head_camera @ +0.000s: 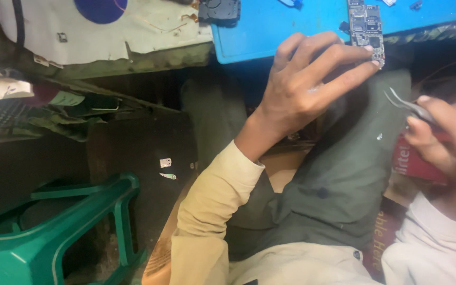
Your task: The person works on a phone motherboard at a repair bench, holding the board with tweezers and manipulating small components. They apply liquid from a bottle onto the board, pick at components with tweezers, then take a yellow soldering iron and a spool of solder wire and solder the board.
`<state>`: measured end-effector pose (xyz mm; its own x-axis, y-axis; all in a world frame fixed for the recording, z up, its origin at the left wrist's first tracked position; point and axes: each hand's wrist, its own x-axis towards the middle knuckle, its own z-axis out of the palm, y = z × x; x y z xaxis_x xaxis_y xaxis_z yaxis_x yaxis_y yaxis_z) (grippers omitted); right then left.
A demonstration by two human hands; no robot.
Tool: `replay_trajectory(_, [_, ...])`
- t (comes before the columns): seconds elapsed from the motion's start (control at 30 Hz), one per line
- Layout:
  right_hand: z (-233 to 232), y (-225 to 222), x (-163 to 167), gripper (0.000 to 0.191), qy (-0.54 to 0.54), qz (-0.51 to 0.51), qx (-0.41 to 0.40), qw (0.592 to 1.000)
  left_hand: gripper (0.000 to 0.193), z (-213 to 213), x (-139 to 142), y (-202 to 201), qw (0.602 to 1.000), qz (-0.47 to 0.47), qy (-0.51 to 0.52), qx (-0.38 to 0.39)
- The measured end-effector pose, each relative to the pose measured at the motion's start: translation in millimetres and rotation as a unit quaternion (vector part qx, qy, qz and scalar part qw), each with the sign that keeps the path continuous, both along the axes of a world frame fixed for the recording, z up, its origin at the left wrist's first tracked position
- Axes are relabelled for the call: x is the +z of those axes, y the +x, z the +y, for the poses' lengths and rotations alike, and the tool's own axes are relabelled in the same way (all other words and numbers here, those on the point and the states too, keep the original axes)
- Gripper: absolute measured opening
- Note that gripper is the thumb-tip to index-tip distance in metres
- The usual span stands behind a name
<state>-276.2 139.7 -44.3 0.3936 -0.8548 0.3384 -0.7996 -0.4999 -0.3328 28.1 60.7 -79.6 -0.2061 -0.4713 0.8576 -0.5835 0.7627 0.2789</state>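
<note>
While I am watching from the head camera, the nearest things are the cream sleeves and the grey-green trousers point(339, 174) across the lap, well below the circuit board point(366, 29). Further out, the right hand point(444, 134) is closing thumb and fingers around a pair of metal tweezers point(405, 104), whose tips are pointing up toward the board but hanging apart from it, below and to its right. The left hand point(307, 84) is stretching up with fingers spread, and its fingertips are pinching the lower end of the board, steadying it at the near edge of the blue mat point(281, 26). That board is lying bare on the mat, already out of any casing, so I judge the opening-up done and the fine work on its parts not yet begun. Left of the board, a dark part point(218, 10) is sitting at the mat's corner. Far left and below it, a green plastic stool point(64, 232) is standing on the floor.
</note>
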Motion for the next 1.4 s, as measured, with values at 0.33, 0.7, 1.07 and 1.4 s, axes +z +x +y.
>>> replay_trajectory(0.33, [-53, 46, -61, 0.020, -0.031, -0.326, -0.029, 0.944, 0.033, 3, 5, -8, 0.992, 0.110, 0.052, -0.044])
replay_trajectory(0.7, [-65, 77, -15, 0.017, -0.015, -0.263, 0.024, 0.964, 0.037, 6, 0, -16, 0.984, 0.141, 0.097, -0.038])
replay_trajectory(1.07, [-68, 78, -6, 0.016, -0.015, -0.243, 0.047, 0.969, 0.040, 7, 2, -16, 0.984, 0.145, 0.098, -0.037])
replay_trajectory(1.4, [-68, 79, -6, 0.022, 0.031, -0.290, 0.032, 0.956, 0.037, 7, 1, -17, 0.985, 0.141, 0.092, -0.028])
